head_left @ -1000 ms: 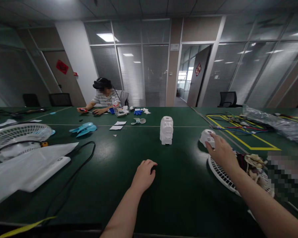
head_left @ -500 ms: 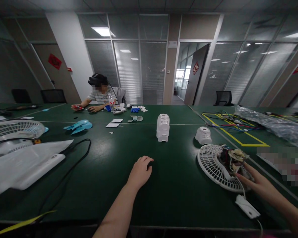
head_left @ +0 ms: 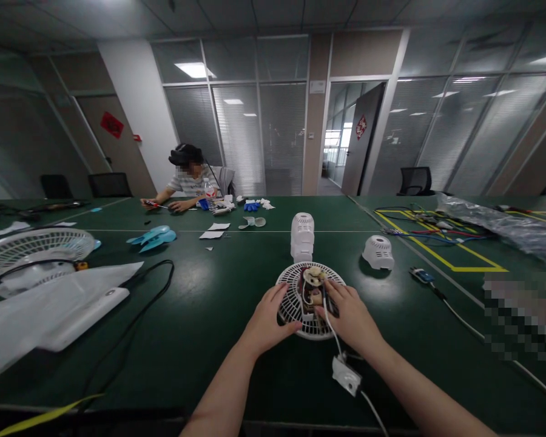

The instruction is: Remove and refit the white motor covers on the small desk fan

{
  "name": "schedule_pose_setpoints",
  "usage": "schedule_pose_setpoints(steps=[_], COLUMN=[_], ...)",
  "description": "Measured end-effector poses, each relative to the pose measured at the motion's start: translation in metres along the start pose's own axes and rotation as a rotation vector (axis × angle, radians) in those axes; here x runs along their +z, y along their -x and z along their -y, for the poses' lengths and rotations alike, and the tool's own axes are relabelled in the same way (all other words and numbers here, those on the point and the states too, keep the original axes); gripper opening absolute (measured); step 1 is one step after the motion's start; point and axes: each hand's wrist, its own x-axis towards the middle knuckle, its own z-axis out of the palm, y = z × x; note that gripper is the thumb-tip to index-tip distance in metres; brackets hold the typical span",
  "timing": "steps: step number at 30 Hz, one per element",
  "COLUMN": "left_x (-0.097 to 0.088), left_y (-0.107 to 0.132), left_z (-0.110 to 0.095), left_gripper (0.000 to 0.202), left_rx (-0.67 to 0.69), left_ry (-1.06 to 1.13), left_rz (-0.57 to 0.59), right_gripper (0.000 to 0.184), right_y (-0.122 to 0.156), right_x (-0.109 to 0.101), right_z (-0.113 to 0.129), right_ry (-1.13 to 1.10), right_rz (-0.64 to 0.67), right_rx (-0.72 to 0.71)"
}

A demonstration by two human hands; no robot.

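A round white fan grille [head_left: 290, 308] with an exposed motor [head_left: 315, 277] and loose wires on it is in front of me, low over or on the green table. My right hand [head_left: 352, 315] is closed around the motor's right side. My left hand [head_left: 269, 318] has its fingers and thumb spread at the grille's left rim; whether it bears any weight I cannot tell. A white switch box [head_left: 346, 376] hangs off on a white cord below the right hand. Just behind the grille, white vented motor covers [head_left: 303, 233] stand in a stack. Another white cover [head_left: 378, 252] sits to the right.
At left lie another fan grille [head_left: 40, 246], a white plastic-wrapped part [head_left: 73, 309], a black cable [head_left: 145, 309] and blue fan blades [head_left: 152, 238]. A blue plug [head_left: 421, 275] rests at right, near yellow tape [head_left: 459, 267]. Across the table a person [head_left: 188, 182] holds a tool.
My right hand has brought the grille and motor from the right to the middle, trailing the switch box and cord. My left hand has moved slightly right to the grille's rim.
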Motion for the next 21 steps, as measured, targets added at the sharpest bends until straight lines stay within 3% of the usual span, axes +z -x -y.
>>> schedule_pose_setpoints(steps=[3, 6, 9, 12, 14, 17, 21], left_x=[0.003, 0.005, 0.005, 0.004, 0.004, 0.004, 0.004], left_y=[-0.003, -0.007, -0.011, -0.014, -0.017, -0.019, -0.020], left_z=[0.009, 0.017, 0.020, 0.019, 0.019, 0.019, 0.019], left_gripper=[0.090, 0.085, 0.082, 0.081, 0.081, 0.082, 0.080], left_rx=[-0.039, -0.085, -0.106, -0.108, -0.095, -0.083, -0.082], left_ry=[-0.057, -0.087, -0.089, -0.088, -0.083, -0.072, -0.063], left_rz=[-0.032, -0.073, -0.093, -0.099, -0.101, -0.100, -0.103], right_gripper=[0.068, 0.063, 0.050, 0.032, 0.029, 0.035, 0.068], right_y=[-0.014, -0.027, -0.048, -0.081, -0.108, -0.149, -0.190], right_x=[0.007, 0.005, -0.002, -0.009, -0.009, -0.004, 0.011], right_z=[0.016, 0.016, 0.006, -0.004, -0.007, -0.002, 0.011], right_ry=[-0.026, -0.102, -0.144, -0.091, -0.061, -0.045, -0.034], right_rz=[0.041, 0.097, 0.123, 0.054, -0.007, -0.083, -0.134], right_rx=[-0.041, -0.089, 0.030, 0.187, 0.228, 0.258, 0.298])
